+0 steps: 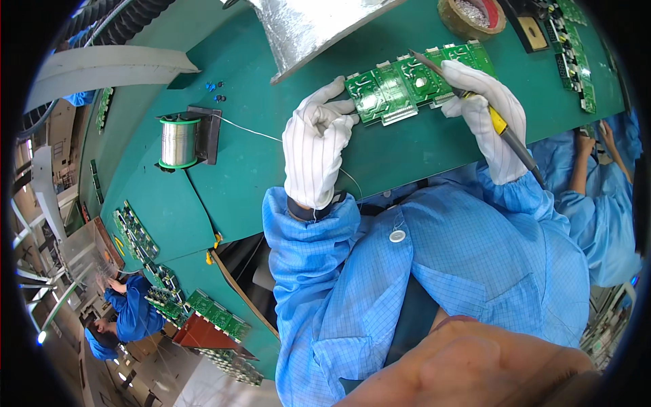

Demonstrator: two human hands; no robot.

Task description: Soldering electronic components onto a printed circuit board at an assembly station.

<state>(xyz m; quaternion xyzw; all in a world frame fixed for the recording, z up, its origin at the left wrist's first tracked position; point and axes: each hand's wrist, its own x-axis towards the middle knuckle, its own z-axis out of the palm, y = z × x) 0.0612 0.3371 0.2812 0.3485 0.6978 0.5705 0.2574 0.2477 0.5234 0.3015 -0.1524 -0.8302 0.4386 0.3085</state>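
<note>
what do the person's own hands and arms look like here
Both hands wear white fabric gloves with fine stripes: the left hand and the right hand. Both forearms are covered by light blue sleeves with a thin grid pattern, gathered at elastic cuffs. A dark band shows at the left wrist.

Green circuit board point(407, 83) — white gloves, blue grid-checked sleeves — teal table point(258, 163).
</note>
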